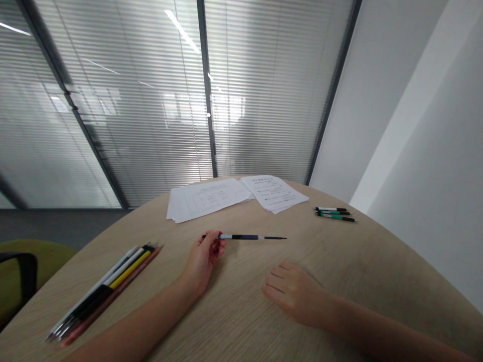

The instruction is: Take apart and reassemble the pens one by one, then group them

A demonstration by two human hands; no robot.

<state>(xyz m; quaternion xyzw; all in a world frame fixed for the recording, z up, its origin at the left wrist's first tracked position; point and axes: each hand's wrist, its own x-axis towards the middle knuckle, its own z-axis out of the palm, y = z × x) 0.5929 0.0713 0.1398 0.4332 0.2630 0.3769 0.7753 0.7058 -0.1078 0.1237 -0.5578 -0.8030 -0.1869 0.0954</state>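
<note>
Between the thumb and fingers of my left hand (205, 256) is a pen (245, 237), lying level just above or on the table. It has a pale section, a dark blue barrel and a thin dark refill (275, 238) sticking out at the right end. My fingers cover its left end. To the right, my right hand (292, 289) rests on the tabletop, back upward, with its fingers curled under. Its fingertips are hidden, so I cannot see whether anything is in them. The refill's tip points away to the right, above that hand and apart from it.
A bundle of pens and pencils (109, 286) lies at the left of the round wooden table (226, 311). Several green, black and white pens (335, 213) lie at the right. Printed sheets (211, 198) spread along the back. A green chair (45, 251) stands at the left.
</note>
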